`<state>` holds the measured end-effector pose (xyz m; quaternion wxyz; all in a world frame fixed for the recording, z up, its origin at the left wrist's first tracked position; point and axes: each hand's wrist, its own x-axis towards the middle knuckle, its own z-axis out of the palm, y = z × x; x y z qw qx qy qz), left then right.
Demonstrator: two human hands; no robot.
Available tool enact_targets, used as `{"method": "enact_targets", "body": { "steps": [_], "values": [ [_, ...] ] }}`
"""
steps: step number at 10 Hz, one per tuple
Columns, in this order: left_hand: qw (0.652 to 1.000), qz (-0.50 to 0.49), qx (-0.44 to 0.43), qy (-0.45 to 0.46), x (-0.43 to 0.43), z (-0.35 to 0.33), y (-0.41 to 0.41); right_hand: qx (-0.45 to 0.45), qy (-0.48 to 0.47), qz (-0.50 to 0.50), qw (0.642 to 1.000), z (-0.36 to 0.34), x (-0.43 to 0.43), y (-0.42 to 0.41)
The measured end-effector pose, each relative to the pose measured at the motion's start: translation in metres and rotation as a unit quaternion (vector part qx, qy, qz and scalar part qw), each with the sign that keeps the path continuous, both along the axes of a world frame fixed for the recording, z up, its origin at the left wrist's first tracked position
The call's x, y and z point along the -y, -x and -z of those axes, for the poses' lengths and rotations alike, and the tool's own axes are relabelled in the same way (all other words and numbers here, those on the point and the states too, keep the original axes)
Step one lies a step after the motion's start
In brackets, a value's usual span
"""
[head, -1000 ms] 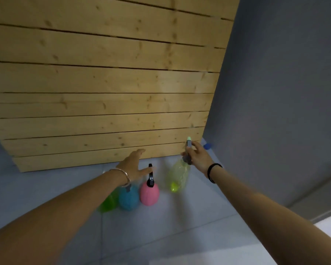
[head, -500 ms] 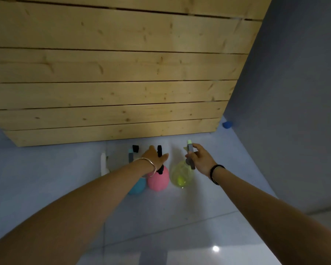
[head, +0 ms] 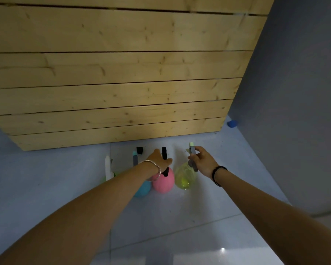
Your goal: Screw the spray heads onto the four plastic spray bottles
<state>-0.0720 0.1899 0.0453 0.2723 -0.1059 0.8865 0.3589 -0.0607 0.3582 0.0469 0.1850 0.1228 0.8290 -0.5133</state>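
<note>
Several round spray bottles stand in a row on the pale floor below a wooden plank wall. My right hand (head: pixel 201 160) grips the grey spray head with a pale green nozzle on the clear yellow bottle (head: pixel 184 177). My left hand (head: pixel 159 160) is closed around the black spray head (head: pixel 164 152) of the pink bottle (head: pixel 163 182). To the left, the blue bottle (head: pixel 142 190) with a grey head is partly hidden by my left forearm. Of the green bottle (head: pixel 105 180) at the far left, mostly its white head (head: pixel 108 168) shows.
The wooden plank wall (head: pixel 113 83) rises just behind the bottles. A grey wall (head: pixel 294 111) closes the right side. A small black piece (head: pixel 139 150) lies by the planks, and a small blue object (head: pixel 232 123) sits in the far right corner. The floor (head: pixel 170 217) is grey tile.
My left hand reached down and closed on the pink bottle's black head. My right hand set the tilted yellow bottle upright next to the pink one. The view tilted downward.
</note>
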Motion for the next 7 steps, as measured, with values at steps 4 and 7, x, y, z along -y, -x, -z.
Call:
{"method": "enact_targets", "body": {
  "steps": [4,7],
  "values": [
    [1.000,-0.015,-0.015,-0.020,-0.001,-0.004,0.004,-0.027,-0.078,-0.014,0.996,0.006,0.004,-0.002],
    [0.996,-0.022,-0.081,-0.028,0.018,-0.035,-0.007,-0.037,-0.122,0.026,0.992,-0.023,-0.010,-0.012]
  ]
}}
